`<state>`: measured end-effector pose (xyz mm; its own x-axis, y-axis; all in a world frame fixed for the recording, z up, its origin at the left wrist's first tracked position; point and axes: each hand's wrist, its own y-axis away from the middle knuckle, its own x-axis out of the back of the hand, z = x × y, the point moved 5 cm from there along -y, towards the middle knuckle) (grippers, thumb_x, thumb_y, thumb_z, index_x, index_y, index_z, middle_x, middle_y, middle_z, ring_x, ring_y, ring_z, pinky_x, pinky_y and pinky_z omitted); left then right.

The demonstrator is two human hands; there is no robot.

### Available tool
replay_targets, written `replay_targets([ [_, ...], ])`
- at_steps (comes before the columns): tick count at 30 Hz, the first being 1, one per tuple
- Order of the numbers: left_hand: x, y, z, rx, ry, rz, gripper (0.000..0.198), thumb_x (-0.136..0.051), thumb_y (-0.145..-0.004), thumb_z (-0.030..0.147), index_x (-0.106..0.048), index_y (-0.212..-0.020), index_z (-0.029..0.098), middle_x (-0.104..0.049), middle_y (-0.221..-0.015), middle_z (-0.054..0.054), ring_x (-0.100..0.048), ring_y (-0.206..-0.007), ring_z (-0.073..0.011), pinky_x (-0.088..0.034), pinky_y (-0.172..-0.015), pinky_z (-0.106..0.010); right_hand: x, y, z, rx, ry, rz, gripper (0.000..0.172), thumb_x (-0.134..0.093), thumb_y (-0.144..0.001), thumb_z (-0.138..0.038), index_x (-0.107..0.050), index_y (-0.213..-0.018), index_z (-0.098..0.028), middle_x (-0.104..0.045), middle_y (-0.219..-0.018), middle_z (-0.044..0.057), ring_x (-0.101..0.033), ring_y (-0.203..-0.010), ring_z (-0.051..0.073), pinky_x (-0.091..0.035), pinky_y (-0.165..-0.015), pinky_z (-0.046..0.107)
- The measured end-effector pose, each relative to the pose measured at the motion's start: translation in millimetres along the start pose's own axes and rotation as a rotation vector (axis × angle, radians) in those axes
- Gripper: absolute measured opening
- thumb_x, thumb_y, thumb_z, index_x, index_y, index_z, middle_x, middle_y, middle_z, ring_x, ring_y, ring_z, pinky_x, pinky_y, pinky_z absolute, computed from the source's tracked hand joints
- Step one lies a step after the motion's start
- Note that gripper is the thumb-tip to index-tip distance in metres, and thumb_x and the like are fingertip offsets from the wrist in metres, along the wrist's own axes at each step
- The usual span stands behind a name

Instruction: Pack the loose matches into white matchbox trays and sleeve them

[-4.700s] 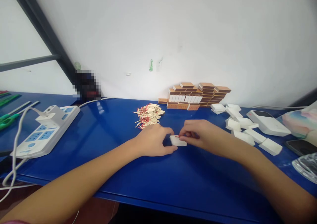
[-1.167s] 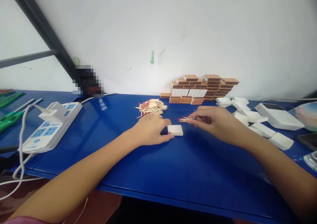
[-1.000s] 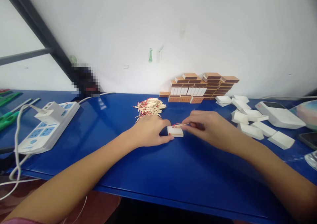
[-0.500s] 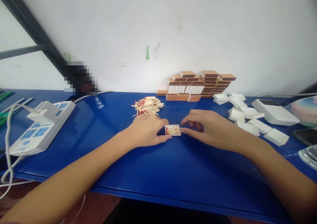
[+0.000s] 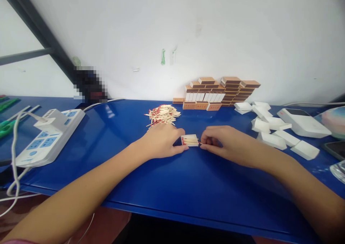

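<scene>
A small white matchbox tray lies on the blue table with several red-tipped matches inside. My left hand holds its left end between thumb and fingers. At the right end of the tray, my right hand has its thumb and forefinger pinched on a match, whose red head points toward the tray. The other fingers of that hand are curled in. Just beyond my left hand lies a loose pile of matches.
Stacked brown matchboxes stand against the wall. White empty-looking trays are scattered at right, beside a white device and a dark phone. A power strip with cables occupies the left.
My right thumb and forefinger have come closer together, and the other fingers have curled in more. The match shows a red head near the tray's edge. The whole view has shifted slightly.
</scene>
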<state>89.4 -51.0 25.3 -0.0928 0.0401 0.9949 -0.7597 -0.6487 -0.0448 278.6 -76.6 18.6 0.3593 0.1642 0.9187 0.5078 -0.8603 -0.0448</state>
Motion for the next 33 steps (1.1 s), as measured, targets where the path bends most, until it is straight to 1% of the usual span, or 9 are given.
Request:
replay_targets([
  [4,0.5,1.1,1.9,-0.021,-0.005,0.023,0.036,-0.064,-0.096,0.051,-0.073,-0.112,0.020,-0.073,-0.080,-0.006,-0.069,-0.072,-0.0238,-0.033,-0.054,-0.030,10.0,-0.1,-5.5,0.040,0.033,0.185,0.012,-0.060,-0.099,-0.031,-0.069,-0.093,-0.024,-0.070,-0.086,0.003,-0.063,-0.072,0.017,-0.046,-0.065,0.031],
  [6,0.4,1.9,4.2,-0.052,-0.015,0.046,0.036,-0.063,-0.097,0.051,-0.073,-0.110,0.019,-0.073,-0.078,-0.006,-0.069,-0.070,-0.0231,-0.033,-0.054,-0.030,8.1,-0.3,-13.2,0.078,0.053,0.234,0.014,-0.059,-0.101,-0.032,-0.069,-0.097,-0.023,-0.070,-0.088,0.003,-0.063,-0.073,0.017,-0.045,-0.065,0.031],
  [9,0.1,2.7,6.1,-0.081,-0.032,0.072,0.036,-0.062,-0.097,0.052,-0.072,-0.105,0.018,-0.072,-0.075,-0.006,-0.069,-0.068,-0.0225,-0.033,-0.054,-0.030,-2.6,-0.7,-22.7,0.144,0.091,0.193,0.021,-0.054,-0.105,-0.034,-0.070,-0.100,-0.022,-0.069,-0.093,0.004,-0.064,-0.078,0.018,-0.045,-0.067,0.032],
  [11,0.1,2.7,5.8,-0.081,-0.039,0.079,0.036,-0.062,-0.097,0.051,-0.072,-0.105,0.018,-0.072,-0.076,-0.006,-0.068,-0.068,-0.0221,-0.033,-0.054,-0.030,-7.1,-0.4,-23.2,0.156,0.094,0.169,0.023,-0.053,-0.106,-0.035,-0.072,-0.103,-0.022,-0.068,-0.096,0.005,-0.065,-0.079,0.018,-0.046,-0.068,0.032],
  [15,0.7,2.2,5.2,-0.075,-0.048,0.073,0.036,-0.062,-0.097,0.051,-0.072,-0.104,0.018,-0.071,-0.073,-0.005,-0.067,-0.065,-0.0215,-0.032,-0.052,-0.030,-6.0,-0.5,-14.3,0.102,0.096,0.172,0.018,-0.058,-0.103,-0.033,-0.072,-0.102,-0.023,-0.066,-0.096,0.004,-0.063,-0.076,0.017,-0.044,-0.067,0.031],
  [18,1.7,2.5,7.0,-0.085,-0.055,0.074,0.035,-0.062,-0.097,0.051,-0.071,-0.102,0.017,-0.071,-0.073,-0.005,-0.067,-0.065,-0.0216,-0.032,-0.052,-0.029,-9.4,-2.1,-10.4,0.064,0.093,0.101,0.020,-0.056,-0.104,-0.033,-0.072,-0.096,-0.022,-0.065,-0.093,0.004,-0.062,-0.075,0.017,-0.044,-0.066,0.031],
  [20,2.3,2.7,8.0,-0.084,-0.063,0.076,0.036,-0.062,-0.097,0.051,-0.071,-0.100,0.017,-0.071,-0.074,-0.006,-0.068,-0.065,-0.0221,-0.032,-0.052,-0.029,-12.2,-3.2,-11.4,0.059,0.083,0.078,0.023,-0.052,-0.105,-0.031,-0.071,-0.095,-0.022,-0.065,-0.092,0.004,-0.062,-0.076,0.018,-0.044,-0.067,0.031],
  [27,1.0,2.8,8.2,-0.088,-0.048,0.075,0.034,-0.061,-0.098,0.051,-0.070,-0.099,0.017,-0.071,-0.074,-0.005,-0.068,-0.066,-0.0217,-0.032,-0.052,-0.029,-12.4,-4.9,-15.0,0.067,0.068,0.145,0.019,-0.055,-0.103,-0.029,-0.070,-0.094,-0.022,-0.066,-0.091,0.004,-0.062,-0.077,0.018,-0.043,-0.065,0.029],
  [33,1.7,2.2,6.3,-0.074,-0.052,0.066,0.035,-0.061,-0.097,0.051,-0.071,-0.102,0.017,-0.071,-0.074,-0.005,-0.068,-0.067,-0.0218,-0.035,-0.053,-0.029,-9.3,-3.4,-15.6,0.058,0.050,0.129,0.019,-0.056,-0.103,-0.032,-0.072,-0.097,-0.024,-0.067,-0.090,0.003,-0.062,-0.074,0.017,-0.043,-0.064,0.029],
])
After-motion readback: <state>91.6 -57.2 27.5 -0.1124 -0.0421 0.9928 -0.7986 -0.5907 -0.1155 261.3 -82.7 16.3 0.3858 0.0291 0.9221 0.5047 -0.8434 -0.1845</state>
